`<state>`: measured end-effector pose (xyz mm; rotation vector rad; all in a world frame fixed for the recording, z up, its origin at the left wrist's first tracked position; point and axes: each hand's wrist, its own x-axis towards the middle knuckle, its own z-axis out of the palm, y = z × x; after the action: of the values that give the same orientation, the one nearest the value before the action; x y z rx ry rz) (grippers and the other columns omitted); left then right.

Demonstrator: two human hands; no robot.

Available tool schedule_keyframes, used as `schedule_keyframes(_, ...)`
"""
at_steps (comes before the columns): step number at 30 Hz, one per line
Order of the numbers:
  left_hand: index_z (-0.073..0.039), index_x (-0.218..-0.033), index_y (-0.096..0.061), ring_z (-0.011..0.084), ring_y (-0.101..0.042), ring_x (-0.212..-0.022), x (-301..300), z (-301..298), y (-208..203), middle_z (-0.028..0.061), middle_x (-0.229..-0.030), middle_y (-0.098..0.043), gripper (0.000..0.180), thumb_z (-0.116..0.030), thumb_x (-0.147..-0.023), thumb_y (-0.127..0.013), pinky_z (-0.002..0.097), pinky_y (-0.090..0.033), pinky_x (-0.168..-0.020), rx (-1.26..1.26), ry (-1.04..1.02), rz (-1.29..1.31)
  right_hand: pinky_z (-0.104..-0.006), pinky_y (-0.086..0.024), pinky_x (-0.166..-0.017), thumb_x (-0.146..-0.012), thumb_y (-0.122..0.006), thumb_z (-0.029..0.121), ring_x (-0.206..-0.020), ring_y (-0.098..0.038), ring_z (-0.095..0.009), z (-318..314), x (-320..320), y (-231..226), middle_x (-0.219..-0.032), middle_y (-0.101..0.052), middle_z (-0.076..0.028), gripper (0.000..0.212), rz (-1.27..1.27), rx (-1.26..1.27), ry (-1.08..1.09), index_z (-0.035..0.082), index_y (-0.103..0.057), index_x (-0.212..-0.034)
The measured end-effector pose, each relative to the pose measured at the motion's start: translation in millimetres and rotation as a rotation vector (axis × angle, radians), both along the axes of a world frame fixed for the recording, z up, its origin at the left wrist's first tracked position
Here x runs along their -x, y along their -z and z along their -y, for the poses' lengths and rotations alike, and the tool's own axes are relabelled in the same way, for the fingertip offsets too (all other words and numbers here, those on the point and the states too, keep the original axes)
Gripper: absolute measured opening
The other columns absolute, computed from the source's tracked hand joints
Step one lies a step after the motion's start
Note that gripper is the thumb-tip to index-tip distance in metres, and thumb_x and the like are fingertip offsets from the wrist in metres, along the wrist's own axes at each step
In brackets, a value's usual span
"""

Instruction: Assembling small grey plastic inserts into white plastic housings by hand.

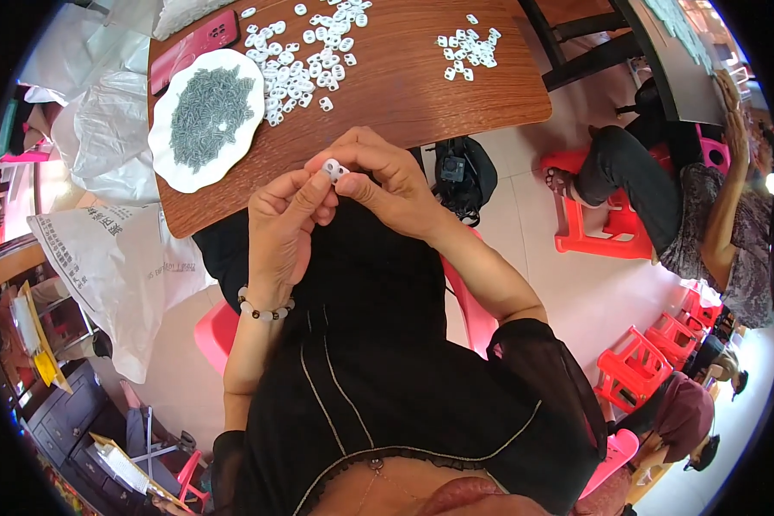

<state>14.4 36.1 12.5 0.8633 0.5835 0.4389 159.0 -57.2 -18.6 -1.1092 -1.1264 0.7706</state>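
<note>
Just past the table's near edge, above my lap, both hands are closed around a small white two-holed plastic piece (332, 168), which looks like a cord lock. My left hand (285, 215) pinches it between thumb and fingers from the left. From the right, my right hand (387, 179) grips it with thumb and forefinger. Whether a second part sits inside it is too small to tell. A white scalloped plate (174, 176) on the table holds a heap of tiny grey metal springs (211, 116). Beside it lies a loose pile of similar white pieces (292, 82).
A smaller group of white pieces (469, 52) lies at the brown wooden table's (396, 95) far right. A pink phone (202, 47) rests behind the plate. White plastic bags (120, 275) hang at the left. Another person (645, 181) sits on the right, near red stools (606, 228).
</note>
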Motion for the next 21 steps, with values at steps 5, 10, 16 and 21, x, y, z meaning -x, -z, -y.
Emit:
schedule_keyframes(5,0.002,-0.091,-0.067,0.0071,-0.052,-0.061,1.3,-3.2,-2.2,0.0036,-0.074,-0.064,0.015,-0.013,-0.090,-0.065,0.0200,-0.040,-0.057,0.015,0.032,0.000,-0.0248,-0.046,-0.082,-0.096,-0.056,0.026,-0.095,-0.055,-0.011,-0.2,2.8,-4.4,-0.101,-0.053,-0.004,0.032,-0.077,0.042,-0.042,0.003,-0.063,-0.116)
schedule_keyframes(10,0.001,-0.090,-0.067,0.0069,-0.050,-0.061,1.5,-3.0,-1.5,0.0031,-0.073,-0.063,0.015,-0.013,-0.090,-0.064,0.0207,-0.039,-0.057,0.052,0.040,0.008,-0.0280,-0.042,-0.091,-0.096,-0.055,0.027,-0.107,-0.051,-0.014,-2.4,1.9,-5.1,-0.112,-0.059,-0.005,0.034,0.047,-0.015,-0.031,0.004,-0.061,-0.121)
schedule_keyframes(16,0.001,-0.089,-0.067,0.0067,-0.049,-0.061,-0.9,-4.1,-1.9,0.0032,-0.073,-0.063,0.014,-0.013,-0.090,-0.065,0.0207,-0.039,-0.057,0.061,0.037,0.002,-0.0297,-0.042,-0.093,-0.096,-0.055,0.027,-0.109,-0.051,-0.015,-2.2,3.1,-1.6,-0.115,-0.062,-0.005,0.032,-0.073,0.029,-0.052,0.004,-0.064,-0.117)
schedule_keyframes(21,0.001,-0.088,-0.067,0.0074,-0.053,-0.062,0.4,-2.0,-5.4,0.0048,-0.076,-0.065,0.014,-0.013,-0.090,-0.065,0.0196,-0.041,-0.058,0.051,-0.006,-0.017,-0.0294,-0.044,-0.091,-0.097,-0.053,0.027,-0.107,-0.053,-0.015,-5.1,10.1,-2.3,-0.115,-0.061,-0.008,0.033,-0.157,-0.026,-0.046,0.002,-0.063,-0.116)
